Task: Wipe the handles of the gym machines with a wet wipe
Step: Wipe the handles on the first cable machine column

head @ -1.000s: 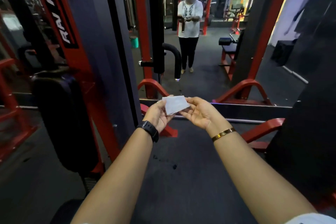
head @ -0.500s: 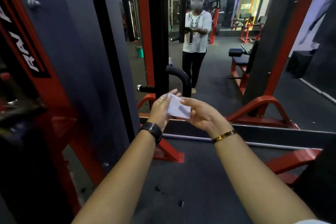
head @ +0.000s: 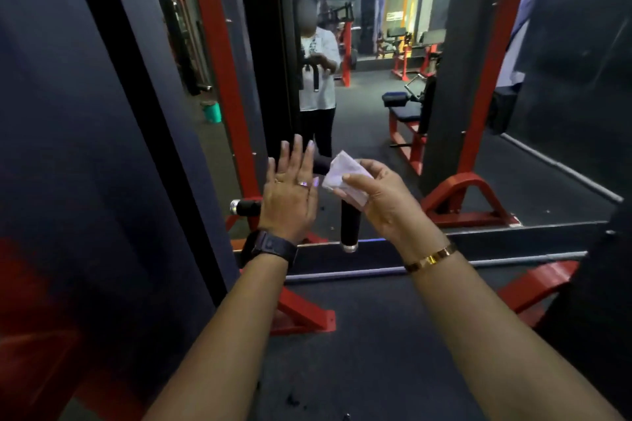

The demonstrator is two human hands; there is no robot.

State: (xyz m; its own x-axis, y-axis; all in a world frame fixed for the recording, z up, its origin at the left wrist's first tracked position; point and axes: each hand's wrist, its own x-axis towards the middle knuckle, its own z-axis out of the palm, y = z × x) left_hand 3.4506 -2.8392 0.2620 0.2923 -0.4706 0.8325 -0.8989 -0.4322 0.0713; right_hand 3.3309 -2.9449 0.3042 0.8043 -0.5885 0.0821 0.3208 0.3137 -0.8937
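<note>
Left hand [head: 289,196] released wipe [head: 343,178], black handle [head: 349,225] behind, mirror [head: 362,137] ahead

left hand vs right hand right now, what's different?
The left hand is flat with straight fingers and holds nothing; the right hand grips the wipe. The left wrist wears a black watch; the right wrist wears a gold bracelet. Both hands are up in front of the black handle.
</note>
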